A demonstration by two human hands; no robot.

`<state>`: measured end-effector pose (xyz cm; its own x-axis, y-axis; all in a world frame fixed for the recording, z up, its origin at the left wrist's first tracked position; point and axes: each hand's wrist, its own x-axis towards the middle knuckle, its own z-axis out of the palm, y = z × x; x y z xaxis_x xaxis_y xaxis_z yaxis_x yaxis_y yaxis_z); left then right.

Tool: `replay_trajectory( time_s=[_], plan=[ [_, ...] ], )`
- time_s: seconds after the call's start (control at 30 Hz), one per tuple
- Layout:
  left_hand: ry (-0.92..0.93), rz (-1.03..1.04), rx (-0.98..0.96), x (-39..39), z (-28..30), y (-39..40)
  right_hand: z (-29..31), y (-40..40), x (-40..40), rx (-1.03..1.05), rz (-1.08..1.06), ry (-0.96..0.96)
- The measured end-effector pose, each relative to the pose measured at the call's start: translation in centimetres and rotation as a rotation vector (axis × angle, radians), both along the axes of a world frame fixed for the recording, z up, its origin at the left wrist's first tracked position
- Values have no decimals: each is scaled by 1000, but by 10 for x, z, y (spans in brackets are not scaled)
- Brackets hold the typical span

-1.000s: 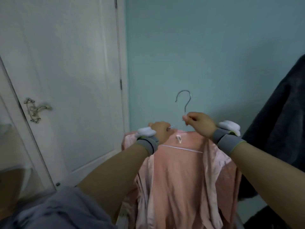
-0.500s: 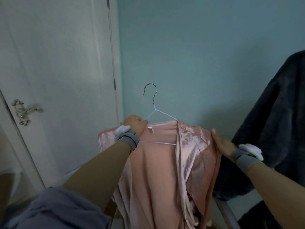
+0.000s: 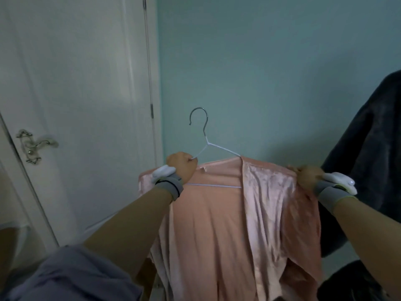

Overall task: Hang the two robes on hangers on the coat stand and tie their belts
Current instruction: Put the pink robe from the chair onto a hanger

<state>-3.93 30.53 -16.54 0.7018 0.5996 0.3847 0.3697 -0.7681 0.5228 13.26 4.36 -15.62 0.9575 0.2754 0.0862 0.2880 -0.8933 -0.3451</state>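
Pink satin robe (image 3: 217, 224) draped on one white wire hanger (image 3: 213, 148), held up mid-frame before teal wall (image 3: 271, 61). Left hand (image 3: 182, 166) raised, forearm stretched forward, fist clenched round hanger's left shoulder wire, knuckles toward camera. Right hand (image 3: 308, 178) out at right, forearm extended, fingers curled over robe's right shoulder fabric, gripping it at hanger's end. Both wrists wearing grey bands with white pods: two. Hanger hook (image 3: 199, 120) metal, free in air, touching nothing. Robe's right front panel over hanger shoulder; left shoulder bunched under left wrist; lower bar of hanger visible across back lining. Count: one pink robe, one hanger, two hands. Second garment, dark grey robe (image 3: 368, 159), hanging at right edge, just behind right hand; support hidden. White door (image 3: 76, 83) at left, one ornate handle (image 3: 32, 146). Lilac sleeve (image 3: 71, 276) bottom left.
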Motion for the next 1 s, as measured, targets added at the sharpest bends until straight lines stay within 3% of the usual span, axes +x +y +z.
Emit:
replay_trajectory(
  time_s=[0.1,0.2,0.27,0.33,0.5,0.63,0.8,1.0],
  plan=[
    [-13,13,-51,5,7,0,6,4,-7,169,56,-4],
    [27,-6,-38,8,10,-6,19,15,-24,430,292,-19],
    [37,-23,-45,12,14,-15,22,28,-46,298,471,-4],
    [36,-38,-53,18,21,-24,17,39,-63,89,510,-86],
    [50,-121,-46,29,42,-52,26,21,-76,165,307,-323],
    [-111,-247,-9,32,52,-89,53,-23,-81,186,151,-453],
    [-292,-212,143,30,64,-159,98,-119,-92,286,50,-585],
    [-468,-101,17,21,97,-271,128,-253,-105,307,-17,-611]
  ],
)
